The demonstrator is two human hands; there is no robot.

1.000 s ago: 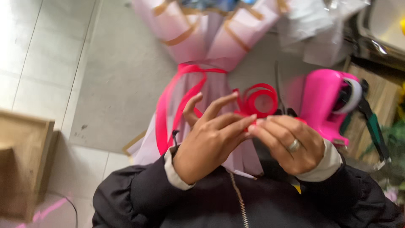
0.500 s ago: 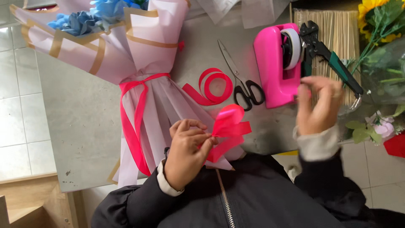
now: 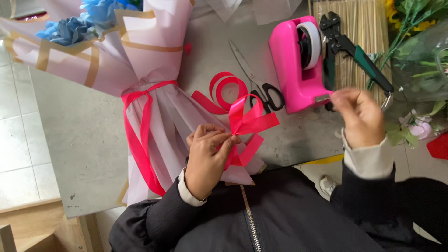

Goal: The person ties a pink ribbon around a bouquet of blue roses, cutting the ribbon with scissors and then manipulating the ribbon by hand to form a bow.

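Observation:
My left hand (image 3: pixel 207 156) pinches the centre of a pink ribbon bow (image 3: pixel 249 122) just above my dark jacket. My right hand (image 3: pixel 359 116) reaches to the front edge of the pink tape dispenser (image 3: pixel 298 65), its fingertips closed at the tape's cutter; whether tape is between them is blurred. A bouquet in pale pink wrapping (image 3: pixel 144 60) with blue flowers (image 3: pixel 81 23) lies on the grey table (image 3: pixel 79 135), tied at the neck with pink ribbon (image 3: pixel 140 130).
Black-handled scissors (image 3: pixel 256 77) and a coil of pink ribbon (image 3: pixel 224 86) lie between the bouquet and the dispenser. Black pliers with green grips (image 3: pixel 354 49) rest on a bundle of wooden sticks (image 3: pixel 359 28). Yellow flowers and greenery (image 3: pixel 415 42) lie at the right.
My right hand has left the bow and gone right and up to the tape dispenser. My left hand keeps holding the bow, which now stands spread open.

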